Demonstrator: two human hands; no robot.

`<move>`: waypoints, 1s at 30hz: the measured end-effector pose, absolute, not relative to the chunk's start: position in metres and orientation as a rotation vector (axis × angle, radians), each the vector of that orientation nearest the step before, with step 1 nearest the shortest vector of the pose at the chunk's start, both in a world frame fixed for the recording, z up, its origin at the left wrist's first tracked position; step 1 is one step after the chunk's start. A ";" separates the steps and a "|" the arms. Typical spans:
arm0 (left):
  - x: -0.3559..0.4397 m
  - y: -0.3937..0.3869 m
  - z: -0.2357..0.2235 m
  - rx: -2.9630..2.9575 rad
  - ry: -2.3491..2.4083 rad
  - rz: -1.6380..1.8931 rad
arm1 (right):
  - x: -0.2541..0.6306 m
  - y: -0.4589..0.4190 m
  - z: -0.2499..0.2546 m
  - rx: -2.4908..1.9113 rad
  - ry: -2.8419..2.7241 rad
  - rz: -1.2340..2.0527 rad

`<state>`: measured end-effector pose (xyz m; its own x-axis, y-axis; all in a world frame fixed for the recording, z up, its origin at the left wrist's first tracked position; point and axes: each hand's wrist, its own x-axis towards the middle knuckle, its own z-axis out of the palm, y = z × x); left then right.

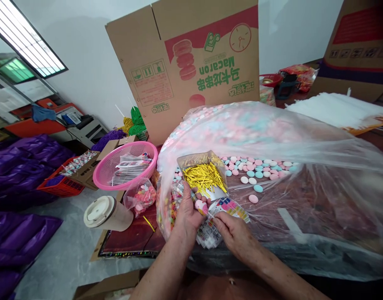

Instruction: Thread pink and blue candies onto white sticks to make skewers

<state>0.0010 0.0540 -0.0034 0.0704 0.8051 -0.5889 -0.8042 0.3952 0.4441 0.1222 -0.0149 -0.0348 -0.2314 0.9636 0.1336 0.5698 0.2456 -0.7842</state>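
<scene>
My left hand (188, 211) is closed around a small pink-and-white candy (201, 207), which shows between thumb and fingers. Close beside it, my right hand (231, 231) pinches at the candy's near end; what exactly its fingertips hold is too small to tell. Just beyond the hands lies an open pack of gold twist ties (206, 177). A fan of printed clear bags (230, 207) spreads by my right fingers, and more clear bags (209, 234) lie beneath both hands. Packed candies (173, 210) sit left of my left hand, partly covered by plastic.
Pink, white and blue candies (250, 174) lie on the table, with a large plastic sheet (329, 146) over and around them. At left stand a pink basket (99, 177) of printed packets and a lidded cup (119, 216). A tall cardboard box (128, 46) rises behind.
</scene>
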 end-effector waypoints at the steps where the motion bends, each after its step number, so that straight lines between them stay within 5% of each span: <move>1: 0.000 0.054 -0.003 0.004 0.897 1.228 | 0.122 -0.015 -0.035 -1.392 -1.920 0.809; 13: 0.041 0.013 -0.022 0.441 1.226 1.077 | 0.108 -0.009 -0.049 -1.402 -1.672 0.860; 20: -0.021 0.000 0.037 1.940 1.217 0.389 | 0.149 0.001 -0.029 -1.313 -1.732 0.916; 25: -0.046 0.034 0.063 2.829 1.556 0.343 | 0.173 0.006 -0.004 -1.183 -2.018 0.909; 30: -0.033 0.036 0.041 2.436 1.231 0.026 | 0.190 0.011 0.008 -1.142 -2.201 0.788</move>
<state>-0.0329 0.0360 0.0406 0.6098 0.7753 -0.1645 0.7677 -0.5264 0.3653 0.1897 0.0110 0.0080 -0.4996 0.8457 0.1877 0.5343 0.4714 -0.7017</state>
